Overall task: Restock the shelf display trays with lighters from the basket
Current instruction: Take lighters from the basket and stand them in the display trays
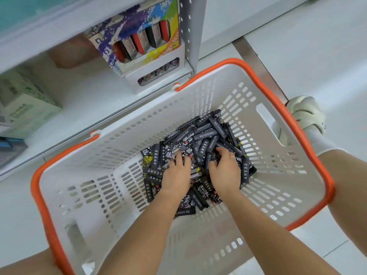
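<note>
White shelf unit (83,92) under even bright light, perforated white upright (190,32) at its right end, pale tiled floor (317,46) beyond the upright, metal floor strip (258,64) right of the upright

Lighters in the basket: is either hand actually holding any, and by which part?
Both the left hand and right hand dig curled fingers into the lighter pile; which lighters are gripped, and where, cannot be told.

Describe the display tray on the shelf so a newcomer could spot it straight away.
Start at the white basket with the orange rim, which sits below the shelf. Just beyond its far rim stands the display tray, beside a perforated white upright. Unlike the pale green boxes to its left, it is splashed with purple, blue, yellow and green, and holds a row of upright lighters.
</note>
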Tool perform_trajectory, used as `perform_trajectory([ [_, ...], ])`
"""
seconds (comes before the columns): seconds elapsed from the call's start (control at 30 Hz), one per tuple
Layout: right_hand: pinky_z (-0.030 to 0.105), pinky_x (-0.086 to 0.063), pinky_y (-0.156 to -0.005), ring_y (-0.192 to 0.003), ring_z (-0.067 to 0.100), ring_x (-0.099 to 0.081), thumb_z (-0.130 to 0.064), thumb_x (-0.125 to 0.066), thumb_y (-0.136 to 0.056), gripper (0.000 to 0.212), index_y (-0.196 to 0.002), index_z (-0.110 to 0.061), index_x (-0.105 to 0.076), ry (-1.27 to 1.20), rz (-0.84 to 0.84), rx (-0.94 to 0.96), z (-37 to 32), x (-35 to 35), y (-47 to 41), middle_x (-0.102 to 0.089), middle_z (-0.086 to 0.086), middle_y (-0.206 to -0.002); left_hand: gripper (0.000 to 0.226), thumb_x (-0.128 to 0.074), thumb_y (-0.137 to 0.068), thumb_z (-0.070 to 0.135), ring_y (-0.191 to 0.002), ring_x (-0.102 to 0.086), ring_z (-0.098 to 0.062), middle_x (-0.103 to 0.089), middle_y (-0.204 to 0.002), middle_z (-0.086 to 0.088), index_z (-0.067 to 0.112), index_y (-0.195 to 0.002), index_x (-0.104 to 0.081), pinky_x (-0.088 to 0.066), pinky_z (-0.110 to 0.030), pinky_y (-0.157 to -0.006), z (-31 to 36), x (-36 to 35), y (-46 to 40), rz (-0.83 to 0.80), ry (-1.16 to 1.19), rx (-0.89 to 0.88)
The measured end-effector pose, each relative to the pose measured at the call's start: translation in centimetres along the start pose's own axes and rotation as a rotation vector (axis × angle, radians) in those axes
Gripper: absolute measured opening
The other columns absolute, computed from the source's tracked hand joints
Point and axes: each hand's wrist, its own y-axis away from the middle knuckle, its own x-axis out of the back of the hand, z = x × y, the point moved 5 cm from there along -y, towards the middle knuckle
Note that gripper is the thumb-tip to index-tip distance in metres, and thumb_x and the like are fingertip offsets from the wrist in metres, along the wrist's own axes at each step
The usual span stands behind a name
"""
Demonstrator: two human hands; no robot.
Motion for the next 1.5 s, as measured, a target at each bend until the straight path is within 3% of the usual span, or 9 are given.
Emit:
perform_trajectory([
  [0.13, 0.039, -0.049, -0.087, -0.1, 0.025, -0.06, -0.017, -0.048, -0.09, 0.04, -0.129, -0.018, -0.05, -0.14, -0.059, -0.068, -0.2, 1.1, 0.8, -0.055, 0.008, -0.127, 0.054, -0.07, -0.082, 0.012, -0.103, -0.058, -0.027, -0.052, -0.121, -0.01, 0.011, -0.125, -0.037, -0.054, -0.036, -0.079, -0.3, 1.0, 1.6, 0.012, 0.083, 0.051],
  [0.27, 0.035, -0.048, -0.087, -0.098, 0.023, -0.06, -0.018, -0.047, -0.092, 0.036, -0.127, -0.017, -0.054, -0.31, -0.105, -0.13, -1.0, 3.6, 2.7, -0.057, 0.002, -0.126, 0.069, -0.071, -0.08, 0.015, -0.066, -0.057, -0.013, -0.061, -0.09, -0.005, 0.012, -0.138, -0.033, -0.042, -0.024, -0.051, -2.1, 2.1, 4.2, -0.028, 0.617, 0.244],
  [0.37, 0.035, -0.048, -0.079, -0.088, 0.019, -0.06, -0.018, -0.047, -0.093, 0.03, -0.121, -0.019, -0.058, -0.412, -0.177, -0.125, -2.8, 5.3, 4.4, -0.062, 0.0, -0.118, 0.064, -0.075, -0.075, 0.02, -0.079, -0.062, -0.019, -0.061, -0.112, -0.013, 0.013, -0.129, -0.041, -0.054, -0.031, -0.062, -3.3, 4.5, 6.3, -0.016, 1.003, 0.298],
  [0.5, 0.036, -0.046, -0.088, -0.095, 0.016, -0.059, -0.023, -0.051, -0.096, 0.026, -0.118, -0.014, -0.06, -0.623, -0.275, -0.043, -7.0, 8.1, 7.4, -0.063, 0.0, -0.105, 0.048, -0.076, -0.076, 0.01, -0.076, -0.067, -0.021, -0.067, -0.097, -0.014, 0.006, -0.118, -0.052, -0.051, -0.025, -0.056, -4.2, 10.0, 10.2, 0.055, 1.496, 0.264],
  [0.63, 0.034, -0.05, -0.088, -0.095, 0.018, -0.063, -0.029, -0.051, -0.097, 0.02, -0.108, -0.02, -0.065, -0.892, -0.372, 0.077, -12.0, 11.3, 11.4, -0.067, 0.0, -0.111, 0.027, -0.072, -0.08, 0.006, -0.079, -0.069, -0.021, -0.07, -0.092, -0.01, 0.003, -0.104, -0.06, -0.048, -0.023, -0.05, -4.5, 16.2, 15.1, 0.138, 1.763, 0.118],
  [0.83, 0.026, -0.053, -0.073, -0.077, 0.013, -0.065, -0.021, -0.063, -0.09, 0.008, -0.098, -0.02, -0.066, -1.1, -0.316, 0.323, -18.9, 17.3, 17.6, -0.068, -0.003, -0.09, 0.002, -0.067, -0.083, 0.005, -0.072, -0.07, -0.016, -0.069, -0.077, -0.004, 0.004, -0.084, -0.066, -0.044, -0.02, -0.045, -4.5, 23.4, 22.1, 0.198, 1.833, -0.043],
  [1.0, 0.023, -0.052, -0.066, -0.068, 0.011, -0.061, -0.014, -0.066, -0.088, 0.008, -0.094, -0.018, -0.068, -1.114, -0.243, 0.523, -23.4, 22.0, 21.5, -0.066, -0.007, -0.076, 0.019, -0.061, -0.087, 0.006, -0.065, -0.069, -0.016, -0.067, -0.067, -0.002, 0.01, -0.069, -0.067, -0.042, -0.018, -0.041, -5.4, 28.1, 26.4, 0.255, 1.923, -0.168],
  [1.23, 0.025, -0.052, -0.063, -0.071, 0.017, -0.062, -0.004, -0.06, -0.089, 0.015, -0.099, -0.012, -0.068, -1.046, -0.145, 0.841, -29.2, 27.1, 25.6, -0.067, 0.003, -0.085, 0.01, -0.058, -0.085, 0.002, -0.068, -0.07, -0.017, -0.07, -0.079, -0.01, 0.004, -0.082, -0.067, -0.051, -0.017, -0.049, -6.1, 34.1, 30.0, 0.304, 2.174, -0.39],
  [1.5, 0.024, -0.055, -0.072, -0.075, 0.003, -0.065, -0.01, -0.066, -0.085, 0.018, -0.1, -0.018, -0.073, -1.07, 0.019, 0.899, -31.4, 32.1, 25.5, -0.071, -0.007, -0.084, 0.016, -0.073, -0.077, 0.002, -0.072, -0.066, -0.018, -0.071, -0.076, -0.007, 0.011, -0.084, -0.062, -0.047, -0.026, -0.05, -5.6, 39.9, 31.3, 0.771, 1.811, -0.516],
])
